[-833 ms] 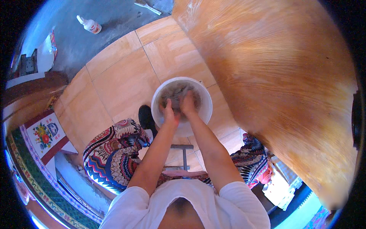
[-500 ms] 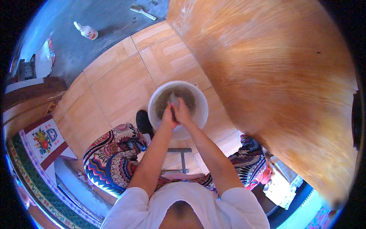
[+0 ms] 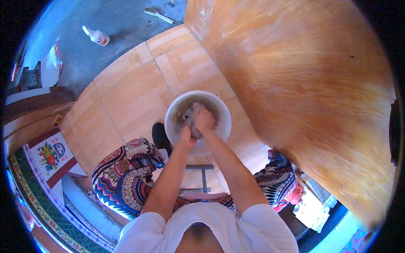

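Observation:
Between my knees stands a white bucket (image 3: 227, 125) with murky brownish water (image 3: 211, 103) inside. Both my hands are down in it, closed around a wet grey cloth (image 3: 189, 116). My left hand (image 3: 186, 135) grips the near left part of the cloth, its fingers partly hidden by the cloth. Curled over the cloth's right side is my right hand (image 3: 204, 119), knuckles upward. Part of the cloth lies hidden beneath the hands.
A large wooden panel (image 3: 295, 84) rises close on the right. Ahead are floor tiles (image 3: 130, 92), a white spray bottle (image 3: 99, 38) and a brush (image 3: 158, 15). A dark shoe (image 3: 160, 135) is left of the bucket; a metal frame (image 3: 203, 179) is below it.
My hands have shifted from close together to slightly apart. The right hand has turned knuckles up, and more of the grey cloth shows between them.

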### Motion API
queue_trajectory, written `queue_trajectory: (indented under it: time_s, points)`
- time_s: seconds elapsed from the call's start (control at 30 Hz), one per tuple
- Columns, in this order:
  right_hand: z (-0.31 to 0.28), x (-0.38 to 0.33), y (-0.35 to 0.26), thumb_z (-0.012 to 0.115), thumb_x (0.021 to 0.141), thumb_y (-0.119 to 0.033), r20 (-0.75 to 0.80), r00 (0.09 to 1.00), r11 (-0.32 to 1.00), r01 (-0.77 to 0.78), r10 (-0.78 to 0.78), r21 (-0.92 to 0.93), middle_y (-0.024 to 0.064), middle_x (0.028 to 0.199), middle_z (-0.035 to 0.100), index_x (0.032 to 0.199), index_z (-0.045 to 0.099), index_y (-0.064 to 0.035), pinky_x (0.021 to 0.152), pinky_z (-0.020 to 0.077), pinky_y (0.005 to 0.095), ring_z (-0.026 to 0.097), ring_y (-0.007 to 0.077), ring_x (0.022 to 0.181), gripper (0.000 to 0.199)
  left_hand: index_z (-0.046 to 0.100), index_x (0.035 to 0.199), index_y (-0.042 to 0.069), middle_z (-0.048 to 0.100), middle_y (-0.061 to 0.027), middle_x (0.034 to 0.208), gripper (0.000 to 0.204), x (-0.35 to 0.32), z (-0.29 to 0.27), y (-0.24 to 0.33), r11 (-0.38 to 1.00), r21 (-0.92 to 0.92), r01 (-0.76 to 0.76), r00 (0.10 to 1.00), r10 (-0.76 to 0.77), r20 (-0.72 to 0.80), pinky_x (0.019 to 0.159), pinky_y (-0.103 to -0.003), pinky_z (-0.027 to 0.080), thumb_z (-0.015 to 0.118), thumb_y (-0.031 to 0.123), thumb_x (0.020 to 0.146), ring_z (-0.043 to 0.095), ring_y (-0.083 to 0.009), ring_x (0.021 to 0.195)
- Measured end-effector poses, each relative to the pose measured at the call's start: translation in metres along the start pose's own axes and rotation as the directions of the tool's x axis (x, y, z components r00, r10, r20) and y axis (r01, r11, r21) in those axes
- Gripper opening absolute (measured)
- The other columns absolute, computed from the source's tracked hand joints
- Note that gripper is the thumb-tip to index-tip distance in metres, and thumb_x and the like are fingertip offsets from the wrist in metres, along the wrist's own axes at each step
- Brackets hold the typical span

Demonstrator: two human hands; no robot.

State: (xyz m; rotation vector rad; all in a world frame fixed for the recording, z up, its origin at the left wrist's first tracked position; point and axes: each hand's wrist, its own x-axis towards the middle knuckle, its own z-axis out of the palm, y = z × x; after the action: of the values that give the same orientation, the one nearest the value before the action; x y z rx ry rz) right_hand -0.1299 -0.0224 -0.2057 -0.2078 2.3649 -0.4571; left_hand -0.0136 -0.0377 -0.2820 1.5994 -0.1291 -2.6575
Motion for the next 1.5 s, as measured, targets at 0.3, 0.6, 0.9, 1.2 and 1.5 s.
queue_trajectory:
  time_s: [0.3, 0.6, 0.9, 1.2, 1.5]
  points:
    - [0.054, 0.033, 0.086, 0.057, 0.092, -0.027, -0.092, 0.98, 0.981, 0.168, -0.177, -0.099, 0.0281, 0.123, 0.058, 0.133, 0.043, 0.0013, 0.097, 0.0454, 0.0523, 0.057, 0.0437, 0.115, 0.051, 0.027, 0.152, 0.019, 0.032, -0.0133, 0.155, 0.077, 0.016, 0.0, -0.006, 0.997, 0.001, 0.08, 0.997, -0.08, 0.006, 0.107, -0.068, 0.026, 0.056, 0.058, 0.092, 0.037, -0.0423, 0.135]
    - [-0.006, -0.018, 0.075, 0.066, 0.085, -0.022, 0.208, 0.831, 0.854, 0.48, -0.516, 0.202, 0.0171, 0.114, 0.063, 0.123, 0.054, 0.0, 0.092, 0.0495, 0.0434, 0.062, 0.0324, 0.106, 0.046, 0.051, 0.131, 0.011, 0.058, -0.013, 0.127, 0.056, 0.002, 0.013, 0.015, 0.955, -0.013, 0.297, 0.953, -0.296, 0.068, 0.089, -0.051, 0.052, 0.05, 0.055, 0.096, 0.059, -0.0329, 0.11]
    - [-0.024, -0.03, 0.067, 0.06, 0.092, -0.051, 0.572, 0.781, -0.108, -0.61, -0.252, 0.785, 0.0087, 0.105, 0.068, 0.11, 0.064, -0.0102, 0.08, 0.056, 0.0388, 0.065, 0.022, 0.093, 0.045, 0.059, 0.109, 0.012, 0.062, -0.0073, 0.092, 0.033, -0.048, 0.054, 0.012, 0.878, -0.214, 0.427, 0.904, -0.407, 0.135, 0.061, -0.032, 0.054, 0.053, 0.041, 0.094, 0.061, -0.0201, 0.08]
    - [0.031, 0.009, 0.101, 0.069, 0.086, -0.049, 0.548, 0.804, -0.123, -0.583, -0.23, 0.803, 0.0078, 0.091, 0.068, 0.106, 0.064, -0.0111, 0.064, 0.0556, 0.0412, 0.066, 0.0243, 0.075, 0.043, 0.063, 0.107, 0.021, 0.062, -0.0003, 0.083, 0.026, -0.078, 0.053, 0.013, 0.879, 0.311, 0.362, 0.885, -0.429, 0.183, 0.048, -0.026, 0.045, 0.065, 0.04, 0.09, 0.057, -0.012, 0.062]
    - [0.034, 0.046, 0.109, 0.069, 0.085, -0.016, 0.309, 0.944, 0.738, -0.128, -0.115, 0.663, 0.0133, 0.102, 0.065, 0.119, 0.057, -0.0027, 0.078, 0.0542, 0.0445, 0.065, 0.0277, 0.095, 0.038, 0.063, 0.099, 0.006, 0.069, -0.0109, 0.093, 0.037, -0.091, 0.078, -0.002, -0.03, 0.995, -0.093, 0.994, 0.061, 0.095, 0.068, -0.045, 0.051, 0.072, 0.038, 0.083, 0.066, -0.0268, 0.073]
